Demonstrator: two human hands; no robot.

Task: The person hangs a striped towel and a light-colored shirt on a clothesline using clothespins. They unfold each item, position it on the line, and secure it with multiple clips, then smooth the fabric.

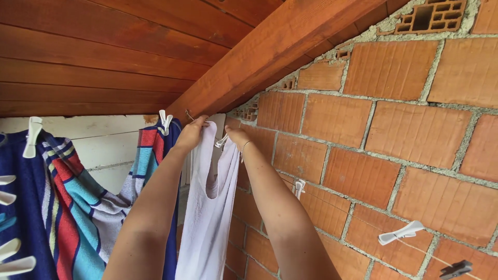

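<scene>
A white sleeveless top [207, 207] hangs from a thin clothesline under the sloped wooden ceiling. My left hand [191, 134] grips the top's left strap up at the line. My right hand [237, 136] holds a white clothespin [222, 141] against the right strap; a thin bracelet sits on that wrist. Both arms reach upward from the bottom of the view.
A striped multicolour towel [72, 207] hangs to the left, pinned by white clothespins [32, 136]. Another peg [165, 120] clips its right corner. A bare brick wall [394, 145] fills the right side, with spare pegs [400, 233] on lower lines. A wooden beam [280, 46] runs overhead.
</scene>
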